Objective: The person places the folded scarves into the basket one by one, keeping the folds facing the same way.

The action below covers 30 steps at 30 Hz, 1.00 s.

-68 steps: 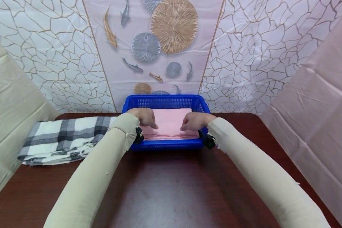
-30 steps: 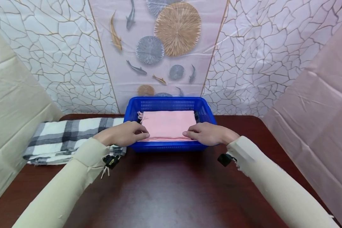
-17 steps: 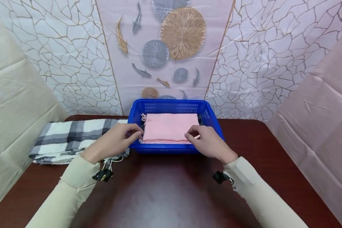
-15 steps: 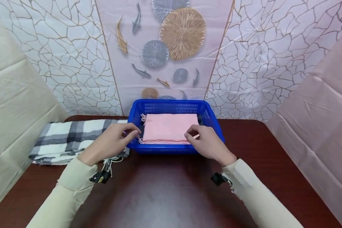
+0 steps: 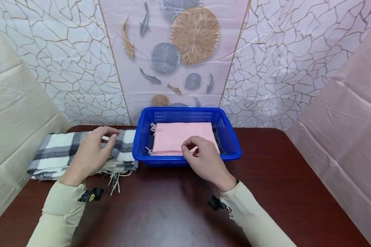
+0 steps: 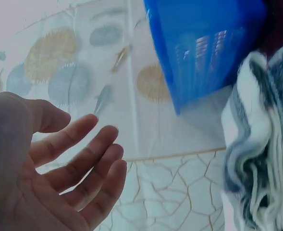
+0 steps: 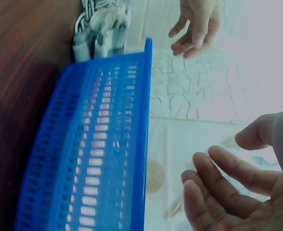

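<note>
My left hand (image 5: 91,154) hovers above the folded black-and-white plaid scarf (image 5: 60,151), its fingers loosely bent with nothing between them. Tassels of that scarf hang toward the table in front of it. In the left wrist view the scarf's folded edges (image 6: 261,139) show at the right. My right hand (image 5: 204,159) is over the front rim of the blue plastic basket (image 5: 187,159), fingers relaxed and holding nothing. Inside the basket lies a folded pink fringed scarf (image 5: 179,137), with dark cloth (image 5: 221,144) showing under it. Through the right wrist view, pink glows behind the slotted basket wall (image 7: 95,144).
The dark red-brown table (image 5: 160,206) runs back to a patterned wall cloth (image 5: 185,51) right behind the basket. Pale cloth walls (image 5: 337,113) close in the sides. Each wrist wears a small black camera (image 5: 91,195).
Both hands have come off the pink scarf, which stays in the basket. My left hand has moved left over the plaid scarf; my right hand has drawn back and shifted left.
</note>
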### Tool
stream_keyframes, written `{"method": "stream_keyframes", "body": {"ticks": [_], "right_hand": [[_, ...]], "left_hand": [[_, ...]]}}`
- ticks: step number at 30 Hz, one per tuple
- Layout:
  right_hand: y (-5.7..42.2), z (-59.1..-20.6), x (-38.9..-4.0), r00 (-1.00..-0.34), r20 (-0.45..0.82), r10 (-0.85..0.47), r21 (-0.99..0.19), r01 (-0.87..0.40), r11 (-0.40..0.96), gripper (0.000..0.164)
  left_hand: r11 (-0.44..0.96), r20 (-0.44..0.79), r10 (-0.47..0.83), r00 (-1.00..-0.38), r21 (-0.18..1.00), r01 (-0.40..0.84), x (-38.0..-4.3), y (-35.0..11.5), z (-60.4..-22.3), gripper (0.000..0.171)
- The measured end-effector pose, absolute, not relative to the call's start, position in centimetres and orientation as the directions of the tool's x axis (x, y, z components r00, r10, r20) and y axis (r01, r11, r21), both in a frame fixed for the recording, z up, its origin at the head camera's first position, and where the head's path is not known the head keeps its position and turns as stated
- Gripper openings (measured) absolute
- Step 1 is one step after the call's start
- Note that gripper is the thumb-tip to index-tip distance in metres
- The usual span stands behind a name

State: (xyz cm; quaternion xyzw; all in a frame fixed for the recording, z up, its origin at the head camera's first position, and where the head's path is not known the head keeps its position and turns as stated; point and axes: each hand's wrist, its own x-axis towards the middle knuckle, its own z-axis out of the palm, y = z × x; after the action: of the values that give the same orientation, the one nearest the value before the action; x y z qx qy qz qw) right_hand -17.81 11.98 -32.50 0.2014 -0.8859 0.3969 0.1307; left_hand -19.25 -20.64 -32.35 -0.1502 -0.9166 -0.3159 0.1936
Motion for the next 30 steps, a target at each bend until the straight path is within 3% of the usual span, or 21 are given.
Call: {"method": "stream_keyframes", "body": {"ticks": [12,25,30], "right_hand": [[7.9,-33.3,-17.6,-0.834,0.406,-0.374,-0.704,-0.546,0.454,0.007],[4.5,-33.8,-17.8,-0.824,0.385,-0.416,-0.714,-0.551,0.431,0.012],[2.9,-33.8,-17.3,-0.836,0.277,-0.473,-0.755,-0.494,0.431,0.017]], "left_hand": [[0.793,0.498,0.044,-0.866,0.510,0.333,-20.0,-24.1,-33.0,0.029],[0.821,0.392,-0.056,-0.918,0.542,0.181,-20.9,-26.2,-34.4,0.038],[0.813,0.329,-0.112,-0.938,0.572,0.104,-21.1,-27.4,-34.9,0.044]]}}
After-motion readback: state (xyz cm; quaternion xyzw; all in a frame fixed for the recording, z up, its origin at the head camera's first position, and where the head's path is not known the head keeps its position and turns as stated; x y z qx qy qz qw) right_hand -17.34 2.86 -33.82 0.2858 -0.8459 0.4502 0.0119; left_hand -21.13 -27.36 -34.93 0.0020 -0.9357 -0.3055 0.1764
